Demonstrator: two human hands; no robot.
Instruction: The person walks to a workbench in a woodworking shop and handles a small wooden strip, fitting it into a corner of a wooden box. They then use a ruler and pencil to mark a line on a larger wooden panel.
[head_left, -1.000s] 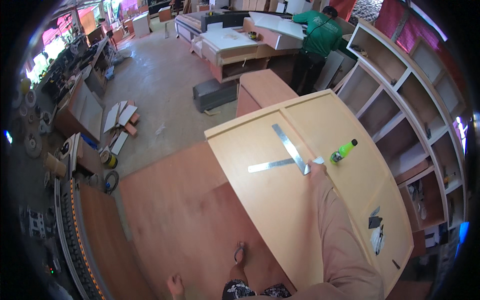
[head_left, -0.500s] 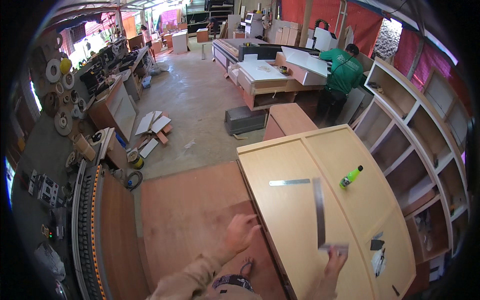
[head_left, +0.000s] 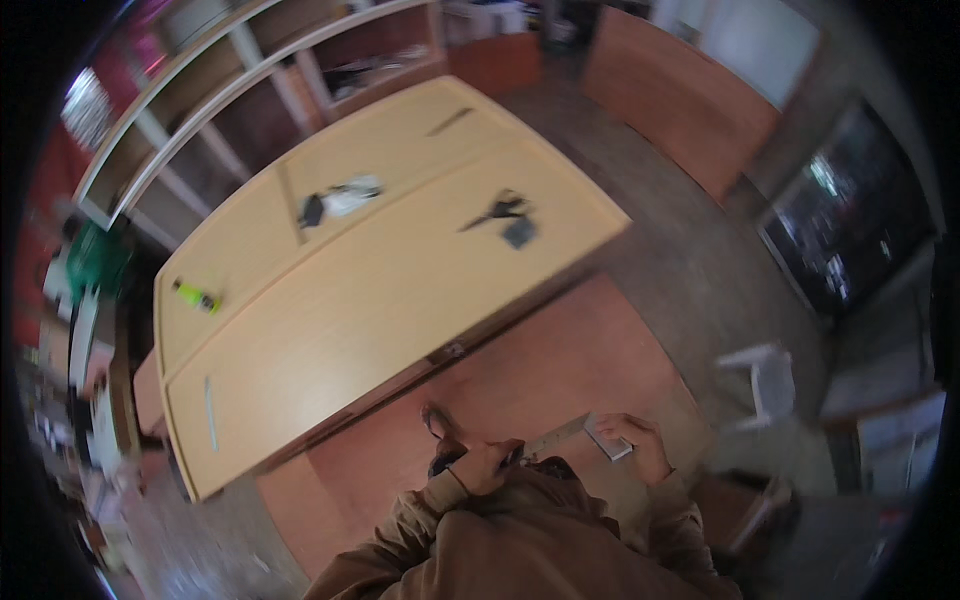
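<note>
My right hand [head_left: 635, 445] is closed on the thick stock of a metal try square [head_left: 608, 440], low over the reddish-brown board. The square's thin blade points left toward my left hand [head_left: 485, 468]. That hand is held in front of my body with its fingers curled. A dark patch shows at its fingers, but blur hides what it is. Beyond both hands stands a large pale wooden panel [head_left: 350, 320] with a curved far edge. On it lie a steel ruler [head_left: 211, 412], a green bottle [head_left: 196, 296], scissors [head_left: 495, 212] and a small dark block [head_left: 519, 233].
A clear plastic bag [head_left: 355, 193] rests on the panel's far half. Open white-edged shelving [head_left: 250, 90] stands behind it. To the right are a white stool [head_left: 765, 385], a leaning brown board [head_left: 680, 100] and a dark glossy panel [head_left: 850, 215]. A person in green [head_left: 98, 262] is at far left.
My view has swung to the right, so the panel now appears farther left. The square has come off the panel toward my body in my right hand. My left hand's fingers have curled.
</note>
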